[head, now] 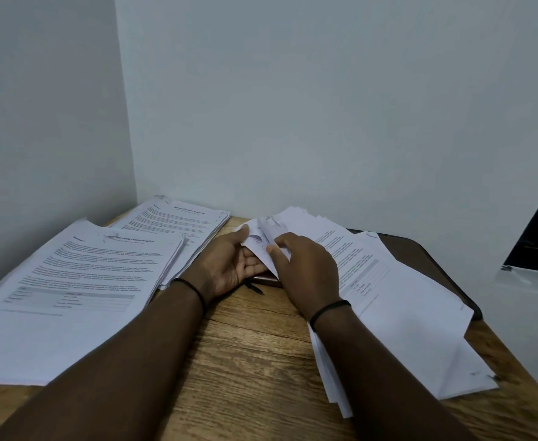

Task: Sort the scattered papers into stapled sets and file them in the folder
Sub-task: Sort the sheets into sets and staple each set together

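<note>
Paper stacks: three — two neat ones (70, 281) (178, 224) left of the dark folder (420, 249), one loose spread (404, 313) lying on it
Folders: one
Hands: two (229, 265) (306, 268)
Wristbands: two (194, 289) (328, 308)
Counters: one (255, 361)

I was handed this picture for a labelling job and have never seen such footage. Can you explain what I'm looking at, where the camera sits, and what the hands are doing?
There is no machine here: a person wears a wide-angle camera on the head, looking forward and down, so both forearms reach in from below. They work at a wooden table in a wall corner. On the left lie two stacks of printed pages, a near stack and a far stack. On the right, a loose fanned pile of papers lies on a dark folder. The left hand, palm up, and the right hand hold a sheet lifted from that pile. A dark object under the hands is too hidden to name.
</note>
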